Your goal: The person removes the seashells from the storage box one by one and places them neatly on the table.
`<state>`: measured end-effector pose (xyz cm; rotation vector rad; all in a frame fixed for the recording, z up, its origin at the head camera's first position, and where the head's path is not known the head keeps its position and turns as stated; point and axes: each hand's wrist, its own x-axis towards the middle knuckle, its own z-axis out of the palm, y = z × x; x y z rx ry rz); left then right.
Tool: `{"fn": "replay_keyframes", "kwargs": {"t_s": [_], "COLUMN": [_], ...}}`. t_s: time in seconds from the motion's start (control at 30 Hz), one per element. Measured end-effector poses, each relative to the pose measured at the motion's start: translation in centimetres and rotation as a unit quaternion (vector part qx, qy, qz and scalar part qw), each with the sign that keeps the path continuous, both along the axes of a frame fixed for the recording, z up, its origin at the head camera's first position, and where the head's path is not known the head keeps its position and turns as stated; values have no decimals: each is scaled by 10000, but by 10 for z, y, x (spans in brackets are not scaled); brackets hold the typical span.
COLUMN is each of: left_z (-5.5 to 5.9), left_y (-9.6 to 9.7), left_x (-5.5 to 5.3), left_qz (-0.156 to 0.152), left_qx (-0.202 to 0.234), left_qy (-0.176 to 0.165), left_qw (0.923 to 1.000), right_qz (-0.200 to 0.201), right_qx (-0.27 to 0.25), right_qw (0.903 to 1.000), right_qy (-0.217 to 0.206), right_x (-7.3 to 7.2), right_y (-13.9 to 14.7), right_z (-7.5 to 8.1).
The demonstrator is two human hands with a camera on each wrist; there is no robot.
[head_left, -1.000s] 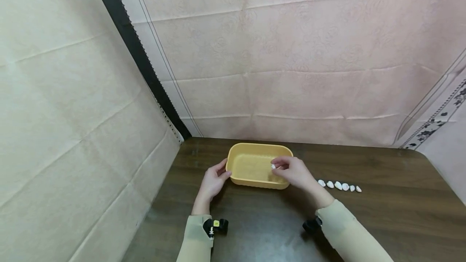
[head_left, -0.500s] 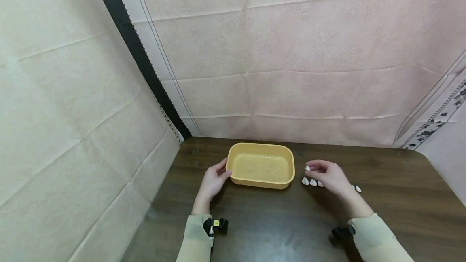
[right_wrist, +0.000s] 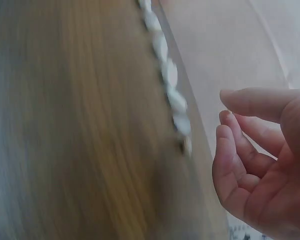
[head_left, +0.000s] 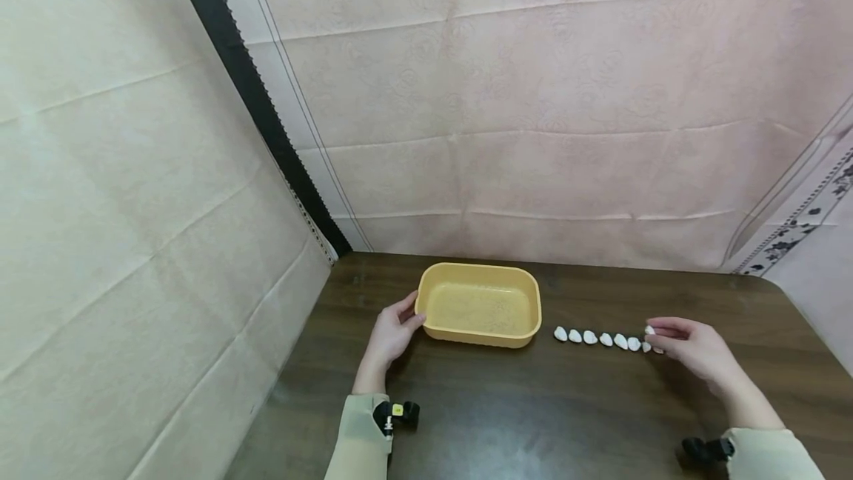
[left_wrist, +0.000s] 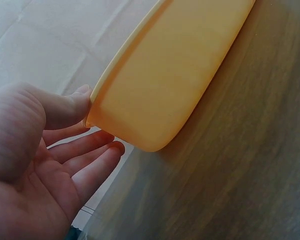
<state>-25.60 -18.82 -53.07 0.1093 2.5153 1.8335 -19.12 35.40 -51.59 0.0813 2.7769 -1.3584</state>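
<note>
My left hand (head_left: 392,334) pinches the left end of a yellow plastic tub (head_left: 443,333). In the left wrist view the thumb lies on the rim of the tub (left_wrist: 155,95) and a finger is against its underside. At the right end of a row of small white shell-like pieces (head_left: 605,340), my right hand (head_left: 696,349) is just above the table. Between its thumb and fingers it pinches another white shell-like piece (head_left: 649,330). That piece is hidden in the right wrist view, where the row of pieces (right_wrist: 171,75) runs beside the hand. The tub shows no pieces inside.
A dark wooden table (head_left: 480,406) carries the tub and the row. Pale cloth (head_left: 533,132) hangs along its back edge, and another cloth (head_left: 133,243) along the left. Each wrist bears a small black camera (head_left: 403,415).
My right hand has moved right, from over the tub to the far end of the row, with the white piece between its fingers. The left hand and tub stay in place.
</note>
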Motion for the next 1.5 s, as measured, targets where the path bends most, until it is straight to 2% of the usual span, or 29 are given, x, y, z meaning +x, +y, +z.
{"fn": "replay_keyframes", "kwargs": {"t_s": [0.17, 0.33, 0.67, 0.87, 1.2, 1.5], "left_z": [0, -1, -1, -1, -4, -2], "left_y": [0, 0, 1, 0, -2, -1], "left_x": [1, 2, 2, 3, 3, 2], "left_qz": [15, 0, 60, 78, 120, 19], "left_qx": [-8, -8, -46, -72, -153, -111], "left_qy": [29, 46, -18, -67, -117, 42], "left_qw": [10000, 10000, 10000, 9999, 9997, 9999], "right_qz": [-173, -34, 98, 97, 44, -30], "right_qx": [216, 403, 515, 515, 649, 727], "right_qw": [9993, 9979, 9973, 9963, 9958, 9955], "right_qy": [-235, -510, -518, -686, -643, -608], "right_x": [6, 6, 2, 0, -2, 0], "right_y": [29, 40, 44, 42, 40, 41], "right_z": [-5, -11, -15, -15, -19, -17]}}
